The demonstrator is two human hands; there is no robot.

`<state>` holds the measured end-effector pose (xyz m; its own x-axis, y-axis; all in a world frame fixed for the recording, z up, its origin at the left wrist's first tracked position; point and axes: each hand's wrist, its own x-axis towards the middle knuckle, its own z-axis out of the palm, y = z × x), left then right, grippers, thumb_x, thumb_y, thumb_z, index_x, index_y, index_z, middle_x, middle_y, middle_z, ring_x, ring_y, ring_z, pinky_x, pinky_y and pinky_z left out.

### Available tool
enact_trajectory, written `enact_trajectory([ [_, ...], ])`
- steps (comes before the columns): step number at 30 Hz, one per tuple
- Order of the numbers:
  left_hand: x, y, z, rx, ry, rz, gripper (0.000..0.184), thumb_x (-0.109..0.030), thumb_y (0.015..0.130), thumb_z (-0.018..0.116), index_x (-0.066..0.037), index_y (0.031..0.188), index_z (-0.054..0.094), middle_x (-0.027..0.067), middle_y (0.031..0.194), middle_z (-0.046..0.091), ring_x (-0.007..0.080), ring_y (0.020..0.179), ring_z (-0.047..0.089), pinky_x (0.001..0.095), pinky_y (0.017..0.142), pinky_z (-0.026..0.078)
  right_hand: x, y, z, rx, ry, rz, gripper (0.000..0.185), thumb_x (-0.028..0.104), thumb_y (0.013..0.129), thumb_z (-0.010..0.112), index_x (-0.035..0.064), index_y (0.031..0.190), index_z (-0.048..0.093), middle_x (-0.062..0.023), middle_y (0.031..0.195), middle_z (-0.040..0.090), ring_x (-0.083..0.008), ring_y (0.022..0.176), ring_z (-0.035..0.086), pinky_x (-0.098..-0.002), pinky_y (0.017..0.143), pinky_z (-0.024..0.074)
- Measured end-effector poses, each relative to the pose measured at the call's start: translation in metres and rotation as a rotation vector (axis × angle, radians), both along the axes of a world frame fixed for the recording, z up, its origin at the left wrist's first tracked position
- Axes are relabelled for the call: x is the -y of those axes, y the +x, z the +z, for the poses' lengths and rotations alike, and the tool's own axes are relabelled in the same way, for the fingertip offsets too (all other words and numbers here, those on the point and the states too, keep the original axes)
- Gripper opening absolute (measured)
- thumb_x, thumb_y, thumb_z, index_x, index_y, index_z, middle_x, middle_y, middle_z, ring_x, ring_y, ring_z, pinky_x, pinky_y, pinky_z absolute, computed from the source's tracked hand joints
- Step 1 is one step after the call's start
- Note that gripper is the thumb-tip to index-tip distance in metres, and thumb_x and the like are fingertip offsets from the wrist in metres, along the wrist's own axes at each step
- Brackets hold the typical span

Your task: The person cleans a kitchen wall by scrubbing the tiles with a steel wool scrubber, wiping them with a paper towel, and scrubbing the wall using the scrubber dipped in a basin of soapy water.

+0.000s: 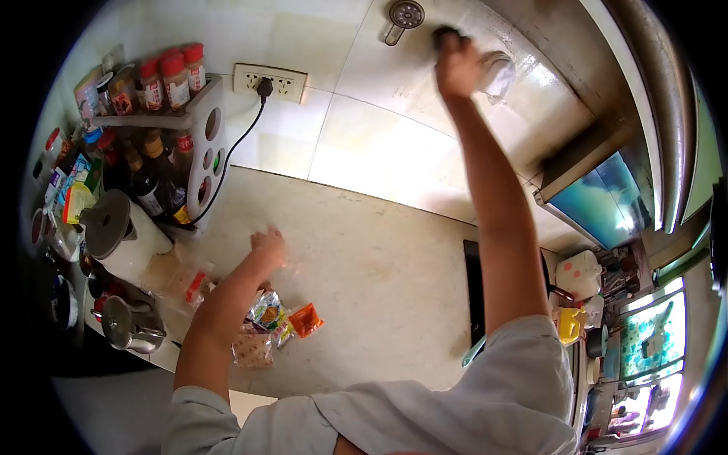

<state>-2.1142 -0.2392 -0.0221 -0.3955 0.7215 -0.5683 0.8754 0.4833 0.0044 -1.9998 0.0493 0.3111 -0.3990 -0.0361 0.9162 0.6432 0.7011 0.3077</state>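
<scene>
My right hand (458,70) is raised high against the tiled wall, blurred by motion. Its fingers close around a small dark thing (447,35) whose kind I cannot make out. Just right of this hand, a crumpled, see-through object (497,76) is on the wall. My left hand (268,247) rests low over the countertop, slightly smeared, its fingers loosely spread and nothing visible in them. Below it lie a colourful packet (267,312), an orange packet (306,320) and a brownish packet (252,347), partly behind my left forearm.
A rack (199,140) of spice jars and sauce bottles stands left, near a wall socket (270,82) with a black plug. A lidded white container (121,235) and metal pot (130,326) sit below. A round metal hook (405,15) is on the wall. A dark stove edge (473,280) is right.
</scene>
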Motion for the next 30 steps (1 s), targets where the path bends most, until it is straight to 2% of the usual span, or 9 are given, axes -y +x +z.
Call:
enact_trajectory([
  [1, 0.006, -0.009, 0.003, 0.008, -0.072, 0.075, 0.103, -0.045, 0.06, 0.074, -0.003, 0.136, 0.019, 0.0102, 0.143, 0.019, 0.0344, 0.128, 0.025, 0.0501, 0.095, 0.032, -0.023, -0.015, -0.037, 0.059, -0.026, 0.248, 0.018, 0.009, 0.077, 0.047, 0.0061, 0.094, 0.052, -0.0189, 0.09, 0.05, -0.0323, 0.079, 0.053, -0.0425, 0.057, 0.0476],
  [3, 0.011, -0.022, 0.004, -0.003, -0.11, 0.119, 0.104, -0.046, 0.061, 0.074, -0.004, 0.137, 0.017, 0.012, 0.143, 0.016, 0.0357, 0.127, 0.026, 0.0503, 0.094, 0.033, 0.023, -0.008, -0.077, 0.45, 0.111, 0.116, 0.015, 0.011, 0.075, 0.052, 0.0091, 0.089, 0.054, -0.0147, 0.094, 0.05, -0.0271, 0.08, 0.056, -0.0385, 0.055, 0.0515],
  [6, 0.025, -0.018, 0.033, -0.044, -0.146, 0.13, 0.108, -0.048, 0.06, 0.074, -0.005, 0.138, 0.013, 0.016, 0.144, 0.01, 0.037, 0.125, 0.029, 0.0503, 0.095, 0.033, 0.019, -0.011, -0.05, 0.317, -0.018, 0.153, 0.013, 0.01, 0.076, 0.05, 0.0103, 0.087, 0.055, -0.0152, 0.093, 0.05, -0.0313, 0.086, 0.053, -0.0404, 0.068, 0.0499],
  [10, 0.032, -0.015, 0.012, -0.152, -0.097, 0.157, 0.119, -0.053, 0.054, 0.075, -0.01, 0.139, 0.004, 0.0198, 0.143, 0.004, 0.037, 0.125, 0.029, 0.0491, 0.099, 0.029, 0.014, -0.02, 0.034, -0.129, 0.059, 0.227, 0.019, 0.011, 0.076, 0.054, 0.013, 0.093, 0.063, -0.0166, 0.082, 0.054, -0.0326, 0.073, 0.054, -0.0398, 0.061, 0.0469],
  [16, 0.038, -0.016, 0.0, -0.176, 0.025, 0.157, 0.124, -0.055, 0.048, 0.076, -0.014, 0.14, 0.005, 0.0205, 0.143, 0.008, 0.0383, 0.124, 0.03, 0.0473, 0.1, 0.028, 0.018, -0.012, -0.047, 0.316, -0.156, 0.191, 0.018, 0.013, 0.079, 0.048, 0.0119, 0.093, 0.058, -0.0156, 0.102, 0.049, -0.0328, 0.086, 0.05, -0.0434, 0.071, 0.0465],
  [17, 0.039, -0.017, -0.001, -0.179, 0.025, 0.167, 0.124, -0.055, 0.048, 0.076, -0.014, 0.14, 0.005, 0.0205, 0.143, 0.008, 0.0383, 0.124, 0.03, 0.0473, 0.1, 0.028, 0.0, -0.016, -0.037, 0.204, 0.095, 0.248, 0.017, 0.012, 0.078, 0.049, 0.0124, 0.092, 0.059, -0.0154, 0.097, 0.05, -0.0324, 0.083, 0.051, -0.0421, 0.069, 0.047],
  [20, 0.043, -0.02, -0.009, -0.187, 0.084, 0.202, 0.123, -0.053, 0.045, 0.079, -0.016, 0.139, 0.008, 0.0177, 0.143, 0.012, 0.0401, 0.123, 0.031, 0.0481, 0.099, 0.029, 0.013, -0.011, 0.021, -0.14, -0.035, 0.312, 0.017, 0.01, 0.074, 0.051, 0.0122, 0.087, 0.062, -0.015, 0.085, 0.053, -0.032, 0.077, 0.052, -0.0407, 0.063, 0.0457],
  [24, 0.047, -0.018, -0.017, -0.134, 0.222, 0.271, 0.12, -0.046, 0.041, 0.082, -0.024, 0.138, 0.015, 0.0101, 0.143, 0.016, 0.0437, 0.123, 0.028, 0.0481, 0.099, 0.03, 0.012, -0.009, -0.037, 0.268, 0.027, 0.284, 0.023, 0.008, 0.073, 0.055, 0.0138, 0.094, 0.063, -0.0122, 0.088, 0.052, -0.03, 0.082, 0.053, -0.0386, 0.068, 0.0483],
  [30, 0.057, -0.022, -0.001, -0.108, 0.307, 0.276, 0.115, -0.044, 0.042, 0.082, -0.027, 0.137, 0.019, 0.0074, 0.143, 0.016, 0.0458, 0.123, 0.025, 0.0469, 0.097, 0.033, -0.004, 0.012, 0.072, -0.076, 0.137, 0.137, 0.025, 0.007, 0.073, 0.055, 0.0163, 0.095, 0.063, -0.0076, 0.09, 0.058, -0.0279, 0.083, 0.055, -0.0361, 0.07, 0.0479],
])
